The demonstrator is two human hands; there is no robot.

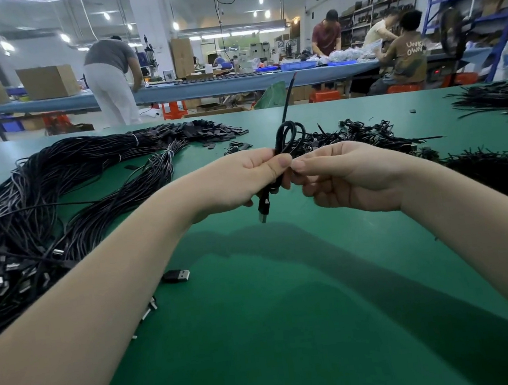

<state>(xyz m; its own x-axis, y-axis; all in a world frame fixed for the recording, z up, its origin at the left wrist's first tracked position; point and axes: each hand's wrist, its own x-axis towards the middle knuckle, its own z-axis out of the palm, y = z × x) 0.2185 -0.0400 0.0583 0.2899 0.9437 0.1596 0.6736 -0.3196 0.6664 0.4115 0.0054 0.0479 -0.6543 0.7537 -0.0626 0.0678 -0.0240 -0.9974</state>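
Observation:
A thin black USB cable (288,137) is folded into a small coil above the green table (280,317). My left hand (245,180) grips the coil at its middle, thumb on top. From the right, my right hand (340,178) pinches the same spot with its fingertips. A loop sticks up above my fingers, and one loose end points up and away. The cable's USB plug (264,207) hangs down below my left hand.
A big heap of black USB cables (55,197) covers the table's left side. A loose USB plug (177,276) lies near my left forearm. Smaller coiled cables (360,134) and black ties (497,98) lie on the right. Several people work at a far bench.

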